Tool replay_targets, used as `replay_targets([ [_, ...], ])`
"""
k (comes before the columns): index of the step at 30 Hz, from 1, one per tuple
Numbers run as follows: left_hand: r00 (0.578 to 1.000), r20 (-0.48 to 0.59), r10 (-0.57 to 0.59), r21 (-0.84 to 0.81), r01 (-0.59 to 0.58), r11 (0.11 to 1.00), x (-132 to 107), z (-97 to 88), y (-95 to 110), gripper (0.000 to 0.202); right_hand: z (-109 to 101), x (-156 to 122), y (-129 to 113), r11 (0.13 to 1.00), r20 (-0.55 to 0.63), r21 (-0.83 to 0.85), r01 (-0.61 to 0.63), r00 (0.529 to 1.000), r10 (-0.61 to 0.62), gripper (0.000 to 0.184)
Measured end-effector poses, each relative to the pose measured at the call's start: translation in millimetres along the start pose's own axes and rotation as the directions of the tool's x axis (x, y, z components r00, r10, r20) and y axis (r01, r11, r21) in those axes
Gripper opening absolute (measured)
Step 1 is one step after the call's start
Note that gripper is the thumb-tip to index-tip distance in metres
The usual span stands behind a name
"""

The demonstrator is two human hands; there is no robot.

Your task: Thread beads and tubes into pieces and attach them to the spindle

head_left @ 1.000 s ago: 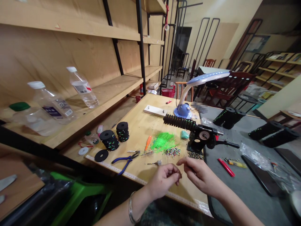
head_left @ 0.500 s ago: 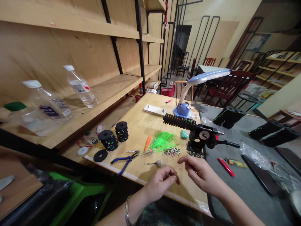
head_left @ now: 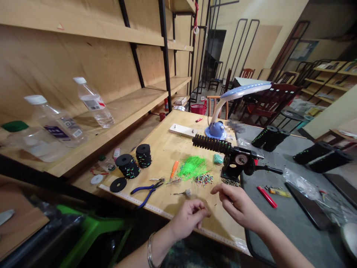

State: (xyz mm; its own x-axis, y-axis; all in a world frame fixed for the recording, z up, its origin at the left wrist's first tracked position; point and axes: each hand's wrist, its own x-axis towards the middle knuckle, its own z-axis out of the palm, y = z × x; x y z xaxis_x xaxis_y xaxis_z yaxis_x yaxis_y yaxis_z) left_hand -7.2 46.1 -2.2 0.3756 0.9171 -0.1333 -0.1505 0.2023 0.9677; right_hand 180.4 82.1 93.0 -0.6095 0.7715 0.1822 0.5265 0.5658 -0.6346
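Apart, left hand (head_left: pixel 186 219) curled, right hand (head_left: pixel 239 204) index extended, whether fingers hold anything unclear

spotted green-capped bottle (head_left: pixel 36 144), purple-labelled bottle (head_left: pixel 57 121) and red-and-white-labelled bottle (head_left: pixel 95 105) in a row on wooden shelf (head_left: pixel 139 99), left side. noted green frame (head_left: pixel 86 214) low left, partly in shadow. saw red basket (head_left: pixel 198 108) at back, dark red chair (head_left: pixel 281 99) near white-topped table (head_left: pixel 245 81), cluttered shelves far right (head_left: pixel 315 79).

Wooden shelving (head_left: pixel 83 31) on black posts (head_left: pixel 165 59), left; pale wall (head_left: pixel 267 13) behind; reddish chairs (head_left: pixel 279 98) near light-topped table (head_left: pixel 242 81).
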Motion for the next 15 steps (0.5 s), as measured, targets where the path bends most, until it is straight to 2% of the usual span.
replay_targets([
  [3, 1.000, 0.025, -0.011, 0.033, 0.011, 0.999, -2, -0.5, 5, 0.038, 0, -1, -1, 1.000, -0.001, 0.004, 0.005, 1.000, -0.005, 0.028],
  [6, 0.998, 0.059, 0.006, -0.023, -0.005, 1.000, -1, 3.1, 18, 0.040, -1, 0, -2, 1.000, 0.016, 0.005, -0.010, 1.000, 0.010, 0.029],
  [10, 0.999, 0.032, 0.005, -0.078, -0.003, 0.997, 6, 11.9, 33, 0.036, -3, 1, -3, 1.000, 0.032, 0.014, -0.021, 0.999, 0.021, 0.028],
  [15, 0.999, 0.032, -0.008, -0.100, 0.011, 0.995, 13, 18.7, 32, 0.030, -1, 1, -2, 1.000, 0.023, 0.015, -0.016, 1.000, 0.016, 0.027],
])
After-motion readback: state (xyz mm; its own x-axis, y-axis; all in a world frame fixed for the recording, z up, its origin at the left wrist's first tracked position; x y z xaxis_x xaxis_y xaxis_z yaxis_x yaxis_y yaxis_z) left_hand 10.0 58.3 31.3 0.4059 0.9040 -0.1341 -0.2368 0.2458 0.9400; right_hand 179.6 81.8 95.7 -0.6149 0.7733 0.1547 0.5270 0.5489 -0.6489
